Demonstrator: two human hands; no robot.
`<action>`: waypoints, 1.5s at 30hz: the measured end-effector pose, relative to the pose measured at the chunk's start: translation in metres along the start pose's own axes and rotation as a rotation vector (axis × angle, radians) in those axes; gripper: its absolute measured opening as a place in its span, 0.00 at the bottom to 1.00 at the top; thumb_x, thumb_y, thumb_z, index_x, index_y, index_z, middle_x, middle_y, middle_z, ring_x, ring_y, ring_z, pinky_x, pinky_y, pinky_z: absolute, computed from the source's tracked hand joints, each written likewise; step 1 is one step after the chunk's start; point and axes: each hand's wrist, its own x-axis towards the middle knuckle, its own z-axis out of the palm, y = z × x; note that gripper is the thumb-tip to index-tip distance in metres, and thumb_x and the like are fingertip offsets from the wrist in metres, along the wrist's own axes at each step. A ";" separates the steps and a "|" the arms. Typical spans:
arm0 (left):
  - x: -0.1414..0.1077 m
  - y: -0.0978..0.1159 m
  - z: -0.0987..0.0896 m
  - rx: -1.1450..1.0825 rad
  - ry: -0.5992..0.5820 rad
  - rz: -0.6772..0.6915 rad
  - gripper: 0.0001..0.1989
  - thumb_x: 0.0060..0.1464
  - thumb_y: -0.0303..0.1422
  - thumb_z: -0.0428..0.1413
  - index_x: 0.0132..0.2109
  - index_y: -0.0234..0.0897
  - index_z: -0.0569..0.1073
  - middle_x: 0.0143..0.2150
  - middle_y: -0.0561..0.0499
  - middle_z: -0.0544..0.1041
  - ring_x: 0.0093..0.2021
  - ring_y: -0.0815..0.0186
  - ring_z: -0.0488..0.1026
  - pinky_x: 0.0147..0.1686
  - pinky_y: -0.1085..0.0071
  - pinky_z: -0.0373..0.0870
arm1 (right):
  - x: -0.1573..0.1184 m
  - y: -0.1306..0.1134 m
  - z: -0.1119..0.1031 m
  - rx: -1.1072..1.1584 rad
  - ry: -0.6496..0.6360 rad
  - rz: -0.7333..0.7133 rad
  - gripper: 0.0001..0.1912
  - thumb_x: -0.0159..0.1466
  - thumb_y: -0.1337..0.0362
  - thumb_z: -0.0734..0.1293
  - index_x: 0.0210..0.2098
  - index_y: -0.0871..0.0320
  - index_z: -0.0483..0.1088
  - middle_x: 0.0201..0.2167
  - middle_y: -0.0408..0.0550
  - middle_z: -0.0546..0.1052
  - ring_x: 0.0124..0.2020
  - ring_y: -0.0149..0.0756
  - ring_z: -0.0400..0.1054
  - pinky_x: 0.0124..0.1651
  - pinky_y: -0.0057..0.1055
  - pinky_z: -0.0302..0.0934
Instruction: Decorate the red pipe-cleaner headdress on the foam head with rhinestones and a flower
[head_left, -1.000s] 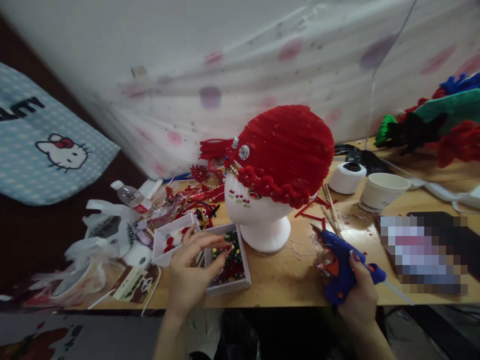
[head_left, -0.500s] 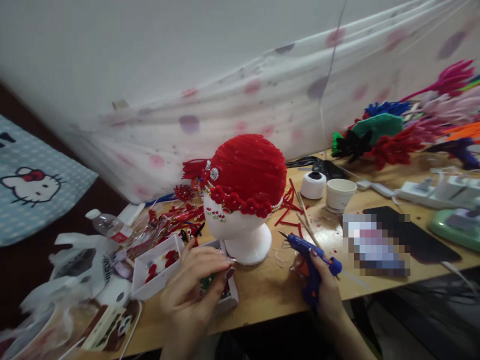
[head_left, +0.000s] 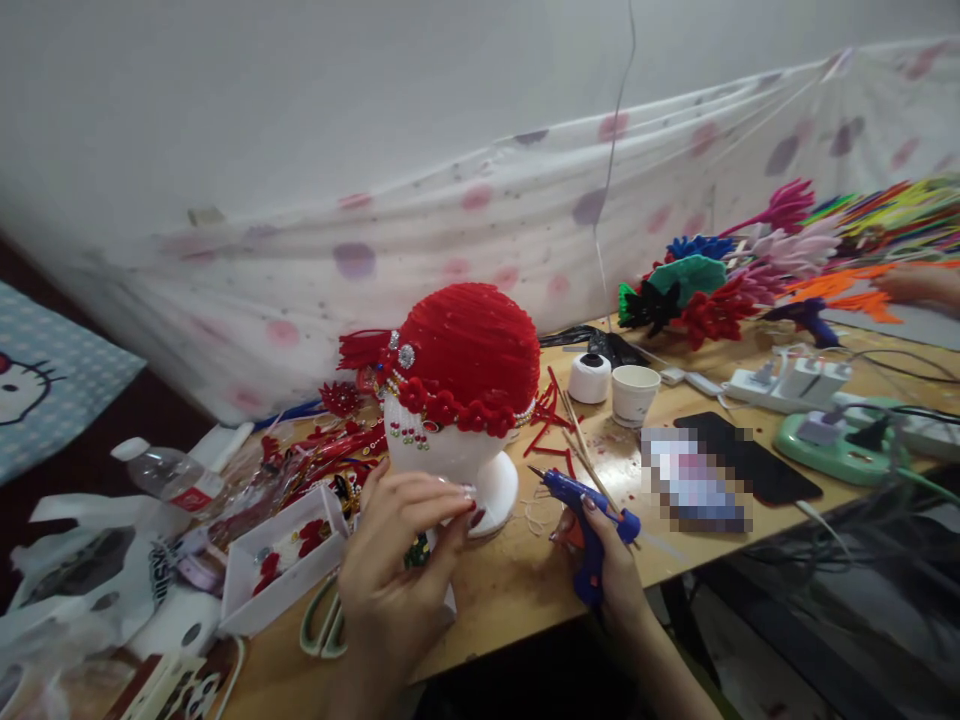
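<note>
My right hand (head_left: pixel 611 550) is wrapped round a blue hot glue gun (head_left: pixel 589 510), its nozzle pointing left above the table. With thumb and fingertips pinched together, my left hand (head_left: pixel 405 550) is in front of the mannequin head's white base; anything between the tips is too small to make out. The white foam mannequin head (head_left: pixel 427 450) stands upright, wearing a red cap (head_left: pixel 472 350) trimmed with red flowers (head_left: pixel 457 410), rhinestones and hanging beads. Behind my left hand, a small box with green pieces is mostly hidden.
A white tray (head_left: pixel 289 575) of red pieces and scissors (head_left: pixel 322 620) lie left. On the right are a paper cup (head_left: pixel 635 395), a phone (head_left: pixel 750 460), power strips (head_left: pixel 787 385) and coloured flowers (head_left: pixel 712 290). Another person's hand (head_left: pixel 926 285) shows at far right.
The view has swung right, so the table's things sit further left and another person's hand has come into sight. My left hand stays pinched; my right still holds the glue gun.
</note>
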 end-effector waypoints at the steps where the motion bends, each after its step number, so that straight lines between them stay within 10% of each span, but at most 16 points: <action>1: 0.003 -0.002 0.002 0.048 0.021 0.024 0.13 0.54 0.19 0.61 0.42 0.42 0.78 0.41 0.52 0.81 0.44 0.62 0.76 0.54 0.55 0.68 | 0.000 0.001 -0.001 -0.001 -0.008 0.000 0.24 0.57 0.40 0.72 0.24 0.57 0.75 0.21 0.47 0.76 0.24 0.35 0.70 0.28 0.28 0.65; 11: 0.034 -0.009 0.030 0.346 0.058 0.174 0.13 0.54 0.24 0.64 0.42 0.48 0.81 0.59 0.48 0.75 0.63 0.51 0.67 0.61 0.43 0.60 | 0.004 0.009 -0.007 -0.053 -0.054 0.010 0.26 0.59 0.40 0.70 0.23 0.57 0.75 0.22 0.49 0.77 0.26 0.37 0.71 0.32 0.31 0.64; 45: 0.039 -0.016 0.037 0.543 0.007 0.188 0.17 0.52 0.28 0.67 0.47 0.52 0.81 0.61 0.49 0.75 0.58 0.51 0.71 0.58 0.47 0.62 | 0.005 0.012 -0.012 -0.146 -0.128 0.064 0.28 0.60 0.37 0.66 0.23 0.55 0.75 0.26 0.49 0.77 0.32 0.41 0.69 0.40 0.35 0.63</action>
